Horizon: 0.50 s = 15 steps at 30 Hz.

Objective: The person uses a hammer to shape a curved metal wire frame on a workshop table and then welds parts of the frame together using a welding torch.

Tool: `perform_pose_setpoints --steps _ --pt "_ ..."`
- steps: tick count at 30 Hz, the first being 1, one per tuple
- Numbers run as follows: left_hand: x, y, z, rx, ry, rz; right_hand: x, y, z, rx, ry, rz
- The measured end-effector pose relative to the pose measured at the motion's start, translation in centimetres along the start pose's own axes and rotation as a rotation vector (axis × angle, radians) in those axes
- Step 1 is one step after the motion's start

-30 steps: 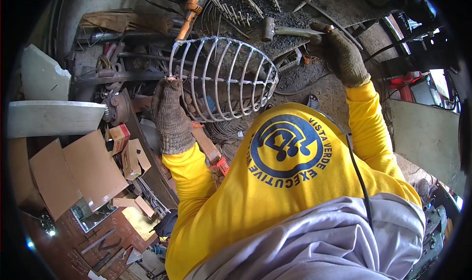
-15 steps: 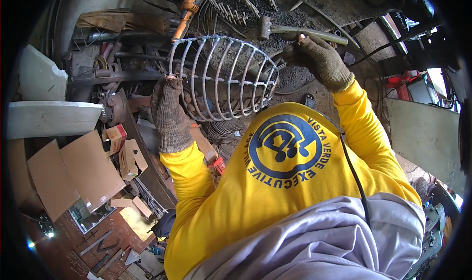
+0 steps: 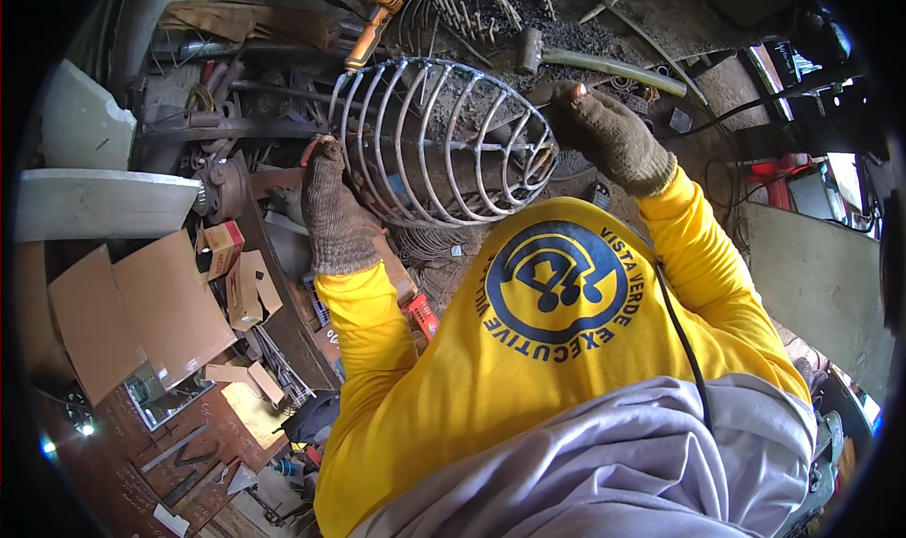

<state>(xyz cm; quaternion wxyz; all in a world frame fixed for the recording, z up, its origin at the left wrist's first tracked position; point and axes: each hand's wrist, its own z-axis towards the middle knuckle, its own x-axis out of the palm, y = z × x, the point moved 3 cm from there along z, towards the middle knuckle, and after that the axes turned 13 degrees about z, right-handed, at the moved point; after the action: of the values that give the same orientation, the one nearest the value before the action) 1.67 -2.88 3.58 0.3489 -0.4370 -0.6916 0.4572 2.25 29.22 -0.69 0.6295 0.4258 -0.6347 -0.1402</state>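
Observation:
A bullet-shaped cage of welded metal rods [image 3: 444, 144] is held sideways before me, its wide mouth to the left and its narrow end to the right. My left hand [image 3: 335, 212], in a brown knitted glove with a bare fingertip showing, is closed on the rim of the mouth. At the narrow end is my right hand [image 3: 613, 142], gloved the same way. Its fingers reach round the far side of the tip, partly hidden there, and the thumb points up. An orange-bodied power tool [image 3: 382, 14] lies just beyond the cage's upper left edge.
Beyond the cage, a hammer [image 3: 604, 69] lies on the dirty work surface beside loose rods. Flat cardboard [image 3: 170, 307] and small boxes [image 3: 247, 288] sit at the left. A pale panel [image 3: 816, 283] stands at the right. A black cord [image 3: 681, 335] runs down over my shirt.
Both hands have shifted slightly right with the cage. The cage has turned a little, so its narrow end shows more toward me. The whole view has also shifted slightly.

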Motion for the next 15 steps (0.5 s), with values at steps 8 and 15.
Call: perform_pose_setpoints --steps 8,15 --pt "0.2 0.9 0.9 0.002 -0.023 -0.003 2.0 0.0 -1.0 0.065 -0.092 -0.080" --pt "-0.5 0.7 -0.6 -0.016 0.065 0.125 0.1 2.4 -0.4 -0.113 -0.235 -0.105"
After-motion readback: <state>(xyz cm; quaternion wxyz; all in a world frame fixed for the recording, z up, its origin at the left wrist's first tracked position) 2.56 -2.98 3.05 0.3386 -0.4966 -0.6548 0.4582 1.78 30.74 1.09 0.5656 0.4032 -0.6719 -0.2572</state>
